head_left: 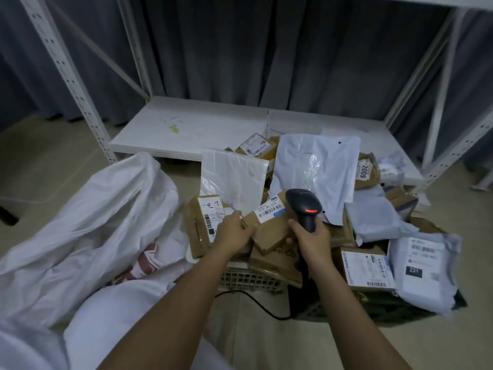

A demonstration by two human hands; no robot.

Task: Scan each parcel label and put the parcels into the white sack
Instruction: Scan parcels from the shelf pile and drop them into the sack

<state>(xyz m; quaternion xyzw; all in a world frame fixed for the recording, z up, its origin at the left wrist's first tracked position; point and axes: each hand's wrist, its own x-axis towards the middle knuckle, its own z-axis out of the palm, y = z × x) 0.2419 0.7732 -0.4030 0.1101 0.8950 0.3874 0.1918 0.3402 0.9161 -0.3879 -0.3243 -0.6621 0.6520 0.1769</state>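
The fingers [317,231] of the right hand [310,240] are wrapped tight round the grip of a black handheld barcode scanner [304,205], whose head points away and down, a red light glowing on its near face. A black cable [256,303] trails on the floor below. The left hand [234,231] has its fingers curled over the left edge of a small brown cardboard parcel [272,231], holding it in the middle of the heap; the parcel's white barcode label [269,210] with a blue patch lies face up, just left of the scanner head. Just left of that hand sits another brown cardboard box [201,225] with a white label marked in black pen.

Both parcels lie on a pile of brown boxes and pale plastic mailer bags that fills a pale lattice crate [250,280] and a dark crate [373,308] to its right. A flat white plastic mailer [316,166] stands at the far side of the pile.

The large white woven sack [88,228] lies open on the floor at the left, near the crates, with red print showing inside its mouth. Behind everything a white metal shelving rack [192,129] stands before grey curtains [240,49].
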